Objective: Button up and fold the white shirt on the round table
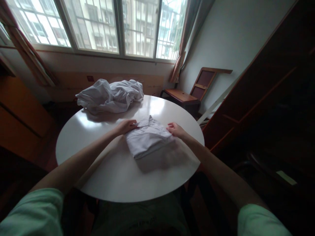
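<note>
Both hands are resting on a folded white garment (pixel 147 137) that is lying flat on the round white counter (pixel 118 177), and the garment is sitting directly between them. The left hand (pixel 126 126) is pressing its fingers onto the garment's upper left corner, near what seems to be a collar, though the cloth there is too small and pale to be sure. The right hand (pixel 176 130) is lying palm down against the garment's upper right edge, fingers loosely spread and touching the fabric. Neither hand is gripping; both are lying open on the cloth, well apart from each other with the fold spanning the gap. Beyond the left hand, well away at the far side of the counter, a crumpled heap of white clothing (pixel 110 95) is sitting loose and unfolded. Past the right hand, off the counter, a wooden chair (pixel 194 91) is standing against the wall beneath the window (pixel 98 26).
</note>
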Tool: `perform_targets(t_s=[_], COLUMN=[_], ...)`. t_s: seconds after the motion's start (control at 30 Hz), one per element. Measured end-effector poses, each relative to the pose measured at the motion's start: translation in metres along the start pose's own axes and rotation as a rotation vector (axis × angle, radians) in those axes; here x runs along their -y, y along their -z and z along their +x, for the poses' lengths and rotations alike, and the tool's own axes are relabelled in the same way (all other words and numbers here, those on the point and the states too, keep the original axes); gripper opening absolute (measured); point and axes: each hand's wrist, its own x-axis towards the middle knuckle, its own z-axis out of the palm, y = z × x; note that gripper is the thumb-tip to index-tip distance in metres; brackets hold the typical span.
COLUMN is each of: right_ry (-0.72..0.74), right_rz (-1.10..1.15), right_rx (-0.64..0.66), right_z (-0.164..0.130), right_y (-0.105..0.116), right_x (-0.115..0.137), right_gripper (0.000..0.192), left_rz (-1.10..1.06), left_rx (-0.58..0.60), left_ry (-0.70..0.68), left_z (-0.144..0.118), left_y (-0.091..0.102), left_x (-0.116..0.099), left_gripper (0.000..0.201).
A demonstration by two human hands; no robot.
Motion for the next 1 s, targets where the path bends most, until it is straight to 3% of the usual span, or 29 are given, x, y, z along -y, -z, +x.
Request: perform_targets(t_s=[0.13,0.23,0.33,0.43,0.5,0.6,0.67,0.77,0.87,1.0], right_ry=[-0.041,0.007,0.057,0.077,0.07,0.055,0.058,0.031,-0.011,0.002], right_rz=[-0.202,-0.165,-0.072,-0.097,-0.13,-0.179,-0.198,-0.111,0.107,0.294], right_rx=[-0.01,-0.084,-0.131,-0.152,-0.178,-0.198,-0.217,-0.214,-0.109,0.052], right_z=[0.021,0.029,0.03,0.027,0.024,0.021,0.019,0.016,0.012,0.007], right_y=[-0.011,-0.013,-0.015,-0.017,-0.019,-0.022,-0.024,-0.024,-0.022,-0.02], right_x=[0.007,-0.001,-0.012,-0.015,-0.013,-0.008,-0.007,-0.005,-0.003,0.002], right_gripper=[0.046,0.041,0.035,0.033,0.032,0.033,0.033,0.035,0.039,0.047], left_rz=[0.128,0.167,0.155,0.106,0.086,0.141,0.21,0.286,0.288,0.117], left_rx=[-0.103,-0.191,-0.318,-0.449,-0.444,-0.333,-0.263,-0.174,-0.122,-0.169], left_ry=[0.007,-0.008,-0.033,-0.044,-0.153,-0.358,-0.413,-0.361,-0.314,-0.343], left_z=[0.029,0.04,0.036,0.015,-0.006,-0.038,-0.053,-0.061,-0.059,-0.052], left_y=[-0.005,-0.011,-0.011,-0.007,-0.007,-0.015,-0.026,-0.044,-0.052,-0.049], left_x=[-0.003,-0.004,-0.014,-0.04,-0.066,-0.102,-0.117,-0.121,-0.114,-0.104], left_gripper=[0.027,0.033,0.03,0.027,0.034,0.056,0.064,0.062,0.051,0.038])
